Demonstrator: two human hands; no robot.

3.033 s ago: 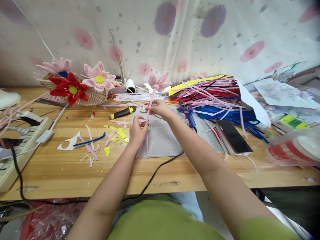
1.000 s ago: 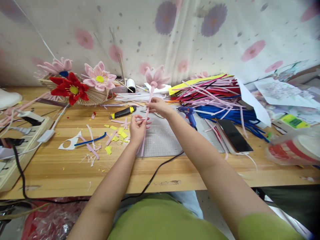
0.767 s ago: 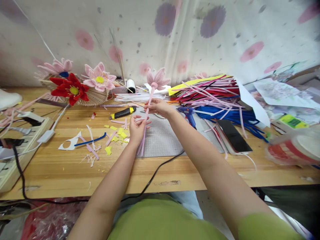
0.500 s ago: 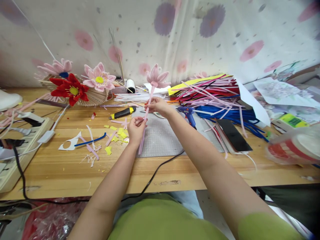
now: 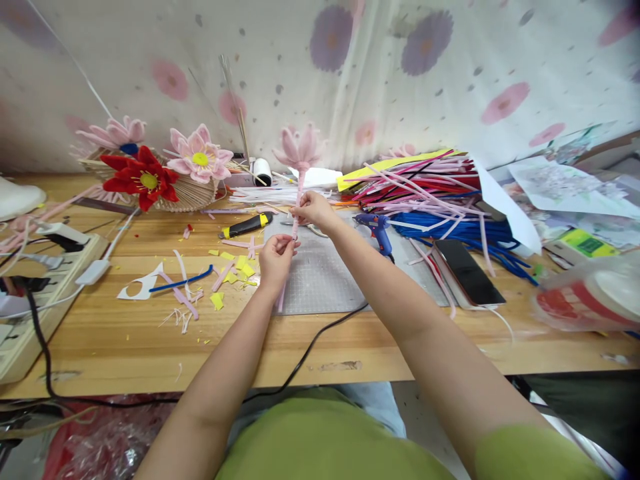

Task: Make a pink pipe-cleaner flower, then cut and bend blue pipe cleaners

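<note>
A pink pipe-cleaner flower stands upright between my hands, petals at the top and a pink wrapped stem below. My right hand pinches the stem in its upper half. Lower down, my left hand is closed on the stem's bottom part, fingertips pressed together. Pale pink strips show beneath my left hand, over the grey cutting mat. Part of the stem is covered by my fingers. Behind my right wrist lies a pair of scissors or pliers, mostly hidden.
A blue glue gun and a phone lie to the right, before bundled pipe cleaners. To the left are a yellow-black utility knife, yellow scraps, finished flowers and a power strip. A black cable crosses the front.
The flower has turned and shifted slightly left, its stem now more upright. Both hands keep hold of the stem, with only small finger movements.
</note>
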